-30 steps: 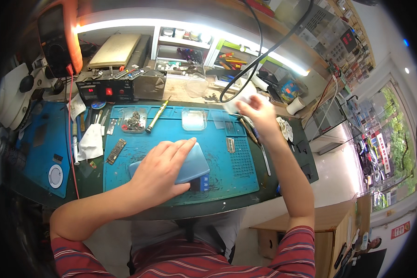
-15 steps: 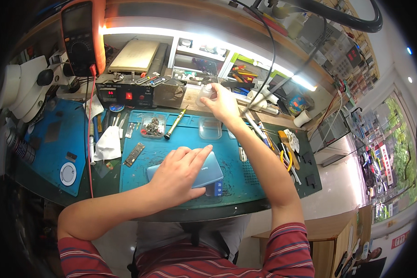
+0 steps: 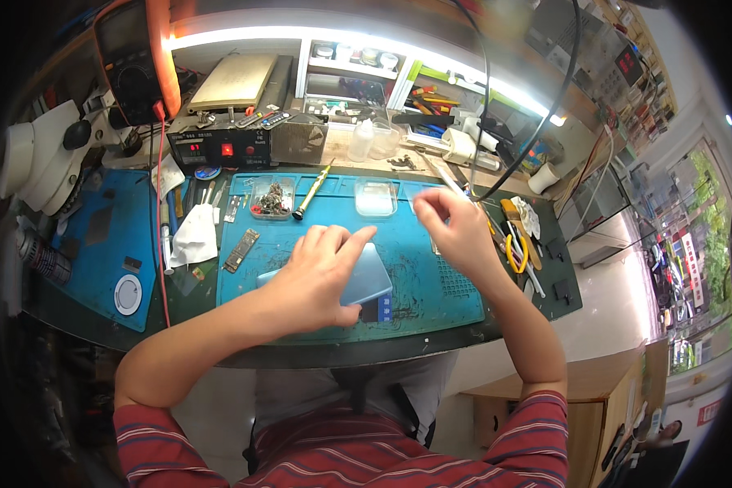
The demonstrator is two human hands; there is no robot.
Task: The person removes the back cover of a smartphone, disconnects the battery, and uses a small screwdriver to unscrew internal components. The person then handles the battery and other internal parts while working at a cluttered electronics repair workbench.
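My left hand [image 3: 321,272] lies flat, fingers spread, on a light blue phone [image 3: 374,283] that rests face down on the teal work mat [image 3: 431,293], pressing it in place. My right hand [image 3: 455,232] hovers just right of the phone over the mat, its thumb and fingers pinched together. Whether the pinch holds something small is not visible. A thin white tool [image 3: 446,180] lies just beyond its fingertips. A clear shallow dish [image 3: 376,198] stands behind the phone.
A small tray of screws [image 3: 272,198], a brass-tipped tool [image 3: 311,191] and a narrow circuit board [image 3: 241,250] lie on the mat's left. Yellow-handled cutters [image 3: 516,248] lie at right. A power supply [image 3: 220,146], microscope [image 3: 41,154] and crumpled tissue [image 3: 193,236] stand left.
My right hand has drawn back from the clear containers at the rear of the bench to just right of the phone. My left hand has stayed on the phone.
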